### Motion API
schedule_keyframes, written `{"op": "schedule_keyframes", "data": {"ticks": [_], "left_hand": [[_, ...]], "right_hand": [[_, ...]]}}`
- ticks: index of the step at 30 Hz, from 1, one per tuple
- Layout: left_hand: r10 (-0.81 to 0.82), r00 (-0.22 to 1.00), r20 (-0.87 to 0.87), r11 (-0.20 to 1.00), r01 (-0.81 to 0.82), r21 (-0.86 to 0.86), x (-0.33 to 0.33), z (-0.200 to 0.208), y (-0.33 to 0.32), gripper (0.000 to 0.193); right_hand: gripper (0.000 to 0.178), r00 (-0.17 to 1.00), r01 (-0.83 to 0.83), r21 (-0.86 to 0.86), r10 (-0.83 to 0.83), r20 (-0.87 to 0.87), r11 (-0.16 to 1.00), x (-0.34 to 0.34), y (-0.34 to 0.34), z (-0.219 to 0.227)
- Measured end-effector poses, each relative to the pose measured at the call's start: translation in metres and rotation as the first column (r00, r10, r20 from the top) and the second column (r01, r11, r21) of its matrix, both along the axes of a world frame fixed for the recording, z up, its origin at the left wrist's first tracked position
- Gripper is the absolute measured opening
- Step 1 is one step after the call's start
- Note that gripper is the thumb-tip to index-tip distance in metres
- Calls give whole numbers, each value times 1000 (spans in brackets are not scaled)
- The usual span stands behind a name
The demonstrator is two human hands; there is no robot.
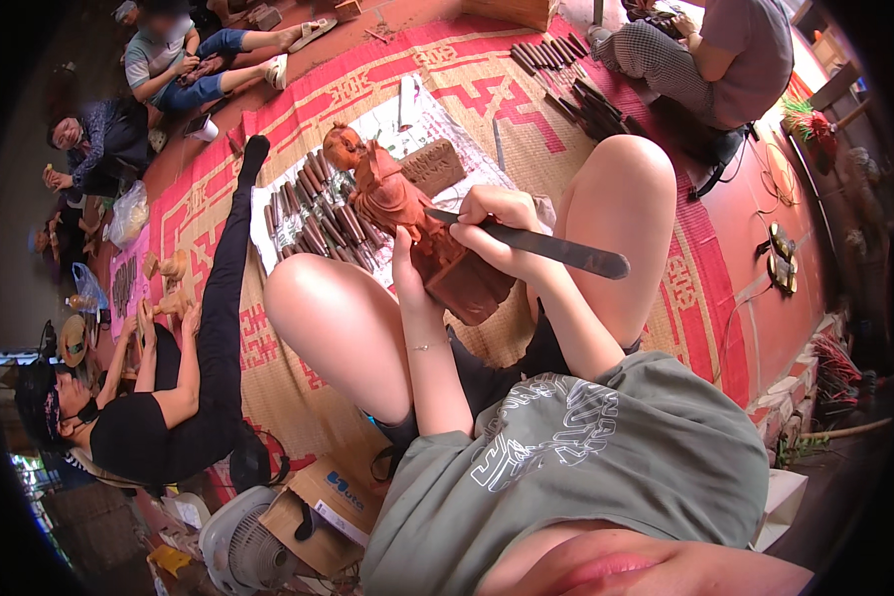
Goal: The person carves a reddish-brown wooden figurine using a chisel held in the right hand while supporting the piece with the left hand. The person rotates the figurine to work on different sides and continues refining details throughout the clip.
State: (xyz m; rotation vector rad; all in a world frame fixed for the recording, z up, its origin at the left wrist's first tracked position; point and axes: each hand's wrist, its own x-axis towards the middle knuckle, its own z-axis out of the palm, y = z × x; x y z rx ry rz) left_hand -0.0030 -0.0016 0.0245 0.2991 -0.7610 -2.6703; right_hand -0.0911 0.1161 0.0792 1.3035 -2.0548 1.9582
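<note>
The wooden figure [385,195] in the left hand [417,283] seems largely shaped, finishing apparently remaining, the right hand [507,207] gripping a flat tool [578,255].

"How does our wooden figure [392,199] look?"
"Reddish-brown, we'd say, deeply carved, slanted, its upper part toward eleven o'clock and its blocky base [472,290] toward five."
"And our tool [563,249]?"
"Long, flat, dark. The rounded end points toward four o'clock, the other meets the figure's side; we can't tell if they touch."
</note>
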Motion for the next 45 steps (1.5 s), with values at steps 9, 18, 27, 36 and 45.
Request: {"op": "schedule_keyframes", "data": {"ticks": [9,18,27,36,45], "left_hand": [[-40,999,-17,999,40,6,-1,-7,-2,60],[54,998,-20,998,-53,21,-4,-4,3,64],[162,981,-106,986,-157,53,0,0,7,71],[270,960,-79,963,-270,10,1,1,7,67],[165,983,-76,980,-155,125,-1,-9,3,66]], "right_hand": [[21,994,-86,-16,87,73,996,-5,6,-1],[16,765,118,-479,228,602,870,4,10,-3],[12,836,35,-405,195,513,914,9,3,-16],[13,754,133,-440,198,626,888,26,-8,-12],[15,721,43,-445,281,634,894,21,1,-4]]}}
